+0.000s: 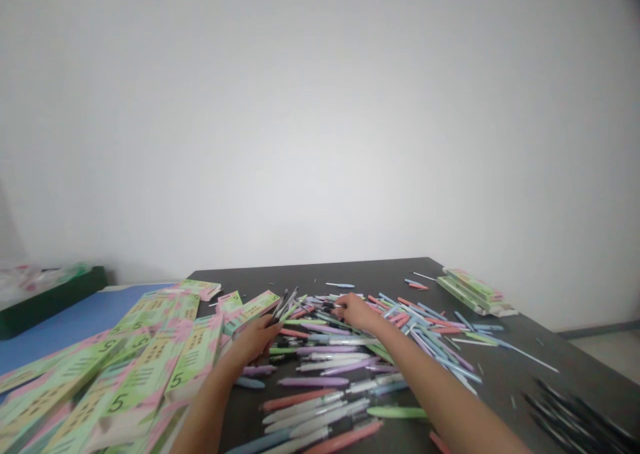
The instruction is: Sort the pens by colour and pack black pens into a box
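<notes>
My left hand [254,339] is closed around a small bunch of dark pens [283,303] that stick up and away from it, next to a green and pink box [250,309]. My right hand [356,311] reaches into the far part of a spread of pastel pens [330,361] on the dark table [360,271]; its fingers curl down among the pens, and I cannot make out whether they grip one.
Many green and pink flat boxes [125,374] are piled at the left. A short stack of similar boxes [473,291] lies at the far right. Dark pens [575,417] lie at the near right. A blue surface [65,324] and a dark green tray [50,297] are at the left.
</notes>
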`<state>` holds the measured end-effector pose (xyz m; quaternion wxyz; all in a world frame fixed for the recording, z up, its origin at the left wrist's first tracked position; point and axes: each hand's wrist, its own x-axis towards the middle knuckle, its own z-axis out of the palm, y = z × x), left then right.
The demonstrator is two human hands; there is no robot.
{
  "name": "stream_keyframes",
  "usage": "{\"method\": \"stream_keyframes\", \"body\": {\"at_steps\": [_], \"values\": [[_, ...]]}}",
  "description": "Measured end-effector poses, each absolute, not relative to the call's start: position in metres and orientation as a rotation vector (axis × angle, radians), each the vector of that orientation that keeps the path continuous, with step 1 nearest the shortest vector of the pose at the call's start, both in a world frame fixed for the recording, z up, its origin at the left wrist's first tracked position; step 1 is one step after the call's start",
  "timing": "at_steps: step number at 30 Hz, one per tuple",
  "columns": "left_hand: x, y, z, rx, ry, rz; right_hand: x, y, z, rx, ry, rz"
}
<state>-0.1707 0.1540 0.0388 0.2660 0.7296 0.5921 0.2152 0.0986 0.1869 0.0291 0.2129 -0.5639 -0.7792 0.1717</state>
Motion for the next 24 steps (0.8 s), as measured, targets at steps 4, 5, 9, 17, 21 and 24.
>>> {"method": "stream_keyframes", "body": {"at_steps": [4,5,9,17,21,24], "values": [[-0.147,0.142,0.053,1.960,1.493,0.748,0.106,0.160,0.043,-1.486,-2.258,0.570],[-0.140,0.139,0.055,1.983,1.454,0.790,0.107,0.152,0.048,-1.440,-2.297,0.586],[-0.107,0.127,0.050,1.996,1.245,0.759,0.109,0.125,0.067,-1.321,-2.270,0.623],[-0.039,0.097,0.033,1.653,1.000,0.751,0.116,0.087,0.069,-1.384,-1.479,0.851],[0.002,0.063,0.021,1.660,0.921,0.701,0.110,0.047,0.054,-1.222,-1.412,0.927],[0.019,0.032,0.016,1.871,0.739,0.567,0.119,0.011,0.047,-1.250,-1.369,0.652]]}}
